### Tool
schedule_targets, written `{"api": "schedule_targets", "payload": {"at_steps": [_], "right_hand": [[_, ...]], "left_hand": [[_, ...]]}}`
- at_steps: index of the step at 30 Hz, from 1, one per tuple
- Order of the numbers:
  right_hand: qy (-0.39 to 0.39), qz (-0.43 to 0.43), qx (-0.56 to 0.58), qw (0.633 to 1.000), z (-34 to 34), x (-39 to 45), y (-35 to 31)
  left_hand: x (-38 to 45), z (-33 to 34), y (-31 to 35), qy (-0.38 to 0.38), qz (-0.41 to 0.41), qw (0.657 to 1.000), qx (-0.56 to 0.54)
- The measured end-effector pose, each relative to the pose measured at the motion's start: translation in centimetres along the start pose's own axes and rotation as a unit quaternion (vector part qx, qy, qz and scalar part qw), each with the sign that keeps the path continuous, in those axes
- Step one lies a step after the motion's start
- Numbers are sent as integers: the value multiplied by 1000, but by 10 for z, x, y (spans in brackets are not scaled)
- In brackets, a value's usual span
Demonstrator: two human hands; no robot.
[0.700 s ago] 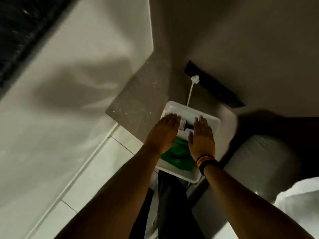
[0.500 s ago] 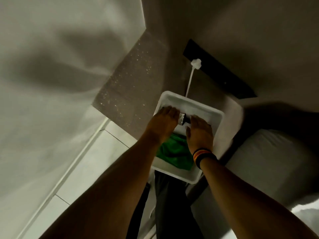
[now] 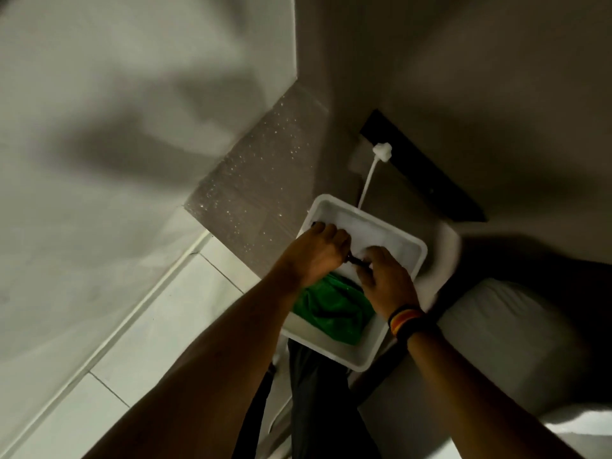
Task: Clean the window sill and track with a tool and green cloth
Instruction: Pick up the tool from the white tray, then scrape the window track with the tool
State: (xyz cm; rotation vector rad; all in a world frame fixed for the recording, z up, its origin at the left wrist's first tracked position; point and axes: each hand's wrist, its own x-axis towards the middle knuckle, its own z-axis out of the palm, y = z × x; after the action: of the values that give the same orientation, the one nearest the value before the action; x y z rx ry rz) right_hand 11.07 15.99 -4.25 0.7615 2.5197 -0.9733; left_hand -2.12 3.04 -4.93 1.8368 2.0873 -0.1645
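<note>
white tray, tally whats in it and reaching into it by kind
green cloth: 1
dark tool: 1, mostly hidden between the hands
hands: 2, left hand, right hand
total: 4, all inside the white tray

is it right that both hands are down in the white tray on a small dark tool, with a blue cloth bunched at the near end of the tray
Not quite: the cloth is green, not blue, as the head view shows. The rest holds: the left hand and right hand are down in the white tray on a small dark tool, the cloth bunched at the tray's near end.
</note>
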Motion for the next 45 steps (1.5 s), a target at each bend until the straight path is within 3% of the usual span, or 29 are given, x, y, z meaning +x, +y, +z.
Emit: {"api": "schedule_targets", "payload": {"at_steps": [3,7,12,17,20,24,28,31,34,36,39,42,45], "right_hand": [[10,72,182,981,-15,-19,-12],[-16,135,330,934,-64,-48,-67],[-91,79,368,922,-114,-82,-177],[-115,37,553,825,-128,-110,-308],[-150,-8,570,808,-122,-126,-388],[-198,-87,479,851,-111,-145,-488],[-160,-163,409,883,-118,-146,-557],[-112,-259,320,904,-132,-139,-605],[-47,-353,120,927,-141,-125,-648],[49,-402,-60,912,-141,-115,-671],[172,-429,-243,853,-123,-106,-689],[132,-424,-281,851,-87,-112,-694],[17,-430,-194,882,-60,-122,-701]], "left_hand": [[-20,-11,-2,27,10,998,-53],[-79,-78,-18,51,-26,993,-104],[-201,-183,-36,104,-113,980,-127],[-337,-274,-55,186,-277,933,-134],[-407,-304,-62,210,-354,904,-115],[-475,-301,-65,273,-414,865,-77],[-520,-262,-58,314,-476,817,-90],[-551,-217,-54,252,-518,810,-105],[-575,-174,-48,178,-549,806,-131],[-587,-149,-43,158,-574,790,-143],[-593,-123,-35,166,-609,761,-149],[-590,-115,-32,193,-628,740,-145],[-587,-114,-31,234,-640,721,-130]]}}
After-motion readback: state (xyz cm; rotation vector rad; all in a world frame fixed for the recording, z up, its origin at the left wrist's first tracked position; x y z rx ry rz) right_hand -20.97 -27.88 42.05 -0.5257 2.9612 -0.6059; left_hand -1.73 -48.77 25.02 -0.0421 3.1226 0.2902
